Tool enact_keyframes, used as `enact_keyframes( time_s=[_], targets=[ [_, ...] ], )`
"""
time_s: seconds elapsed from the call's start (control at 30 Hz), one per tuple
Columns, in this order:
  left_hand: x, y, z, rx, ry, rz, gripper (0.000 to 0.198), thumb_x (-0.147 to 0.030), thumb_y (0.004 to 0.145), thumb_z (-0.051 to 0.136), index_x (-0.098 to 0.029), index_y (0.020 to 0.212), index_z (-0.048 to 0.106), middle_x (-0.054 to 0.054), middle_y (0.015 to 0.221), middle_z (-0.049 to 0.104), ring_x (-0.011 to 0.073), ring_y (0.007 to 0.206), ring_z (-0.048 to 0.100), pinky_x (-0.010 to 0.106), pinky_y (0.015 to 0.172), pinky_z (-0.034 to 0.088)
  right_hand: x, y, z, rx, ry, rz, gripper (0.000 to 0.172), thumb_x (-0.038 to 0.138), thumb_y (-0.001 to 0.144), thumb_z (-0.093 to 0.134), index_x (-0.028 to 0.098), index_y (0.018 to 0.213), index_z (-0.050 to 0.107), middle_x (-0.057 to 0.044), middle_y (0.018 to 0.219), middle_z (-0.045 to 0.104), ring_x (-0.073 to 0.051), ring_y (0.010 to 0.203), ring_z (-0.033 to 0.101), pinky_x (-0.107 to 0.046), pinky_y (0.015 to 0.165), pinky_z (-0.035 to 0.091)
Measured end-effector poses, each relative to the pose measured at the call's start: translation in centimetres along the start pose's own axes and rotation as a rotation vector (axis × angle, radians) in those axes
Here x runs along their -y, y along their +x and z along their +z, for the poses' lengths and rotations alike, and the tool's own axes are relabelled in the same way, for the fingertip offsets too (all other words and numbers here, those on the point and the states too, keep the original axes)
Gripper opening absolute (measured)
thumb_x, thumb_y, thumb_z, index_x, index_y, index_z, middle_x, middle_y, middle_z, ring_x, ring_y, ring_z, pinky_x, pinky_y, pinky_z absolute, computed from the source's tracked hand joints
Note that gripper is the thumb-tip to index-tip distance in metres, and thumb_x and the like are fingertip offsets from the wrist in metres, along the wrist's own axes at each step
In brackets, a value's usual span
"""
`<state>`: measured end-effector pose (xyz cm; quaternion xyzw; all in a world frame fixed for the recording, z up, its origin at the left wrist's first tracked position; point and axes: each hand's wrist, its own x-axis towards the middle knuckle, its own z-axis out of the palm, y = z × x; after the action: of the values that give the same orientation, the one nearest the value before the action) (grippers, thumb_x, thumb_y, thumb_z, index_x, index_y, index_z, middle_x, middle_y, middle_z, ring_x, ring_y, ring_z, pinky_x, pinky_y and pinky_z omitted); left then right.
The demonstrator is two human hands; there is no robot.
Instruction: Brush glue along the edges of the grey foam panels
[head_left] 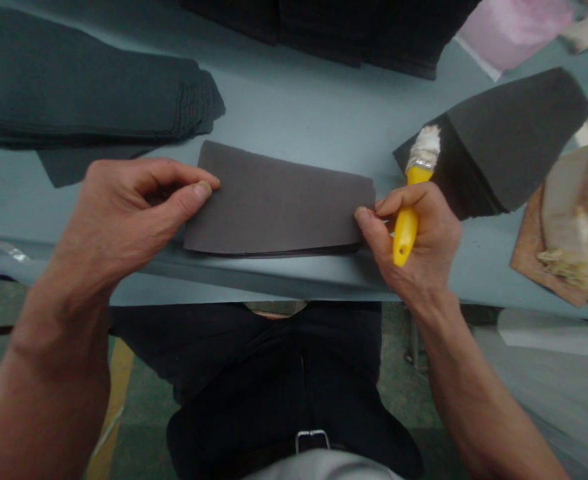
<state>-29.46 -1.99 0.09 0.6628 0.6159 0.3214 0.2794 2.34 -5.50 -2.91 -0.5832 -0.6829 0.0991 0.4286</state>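
A dark grey foam sheet (274,200), roughly rectangular with rounded corners, lies across the table's front edge, with a thinner second layer showing along its lower edge. My left hand (129,213) pinches its left edge between thumb and fingers. My right hand (419,233) grips a yellow-handled brush (407,223) and also holds the sheet's right edge between thumb and finger. The brush's bristles (424,148) are caked white and point away from me, above a stack of dark tapered foam pieces (519,140).
A folded dark stack (84,100) lies at the left on the pale blue table (294,113), and dark material (334,33) lies along the far side. A board smeared with pale glue (569,227) sits at the right. My dark-clothed torso and a green floor show below the edge.
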Motion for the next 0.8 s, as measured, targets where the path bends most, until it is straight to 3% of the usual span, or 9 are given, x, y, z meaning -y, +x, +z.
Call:
enact_keyframes(
  time_s=[0.23, 0.53, 0.67, 0.8],
  targets=[
    [-0.33, -0.18, 0.0, 0.072, 0.065, -0.015, 0.042, -0.051, 0.092, 0.064, -0.019, 0.109, 0.085, 0.001, 0.098, 0.082, 0.0147, 0.082, 0.067, 0.028, 0.076, 0.051, -0.7, -0.34, 0.19, -0.004, 0.009, -0.061, 0.022, 0.041, 0.094, 0.08, 0.03, 0.089, 0.062, -0.001, 0.081, 0.065, -0.019, 0.068, 0.059, -0.037, 0.061, 0.049],
    [-0.21, -0.35, -0.19, 0.078, 0.1, 0.018, 0.041, -0.051, 0.091, 0.063, -0.021, 0.109, 0.085, -0.002, 0.09, 0.08, 0.0105, 0.071, 0.062, 0.025, 0.065, 0.041, -0.07, -0.1, 0.1, 0.014, 0.07, -0.044, 0.023, 0.035, 0.093, 0.08, 0.029, 0.087, 0.059, 0.003, 0.073, 0.06, -0.015, 0.059, 0.053, -0.033, 0.053, 0.043],
    [-0.3, -0.42, -0.15, 0.089, 0.113, 0.02, 0.043, -0.054, 0.091, 0.065, -0.02, 0.109, 0.084, -0.001, 0.09, 0.079, 0.013, 0.071, 0.062, 0.029, 0.066, 0.043, -0.05, -0.1, 0.09, 0.031, 0.094, -0.018, 0.025, 0.036, 0.092, 0.082, 0.029, 0.086, 0.058, 0.004, 0.071, 0.06, -0.014, 0.058, 0.052, -0.032, 0.052, 0.043],
    [-0.27, -0.53, 0.08, 0.083, 0.116, 0.024, 0.049, -0.061, 0.089, 0.069, -0.019, 0.112, 0.083, -0.002, 0.078, 0.071, 0.01, 0.062, 0.05, 0.026, 0.058, 0.037, 0.24, -0.09, 0.02, 0.044, 0.091, 0.003, 0.024, 0.035, 0.092, 0.08, 0.027, 0.086, 0.058, 0.005, 0.07, 0.058, -0.012, 0.056, 0.049, -0.03, 0.051, 0.041]
  ],
)
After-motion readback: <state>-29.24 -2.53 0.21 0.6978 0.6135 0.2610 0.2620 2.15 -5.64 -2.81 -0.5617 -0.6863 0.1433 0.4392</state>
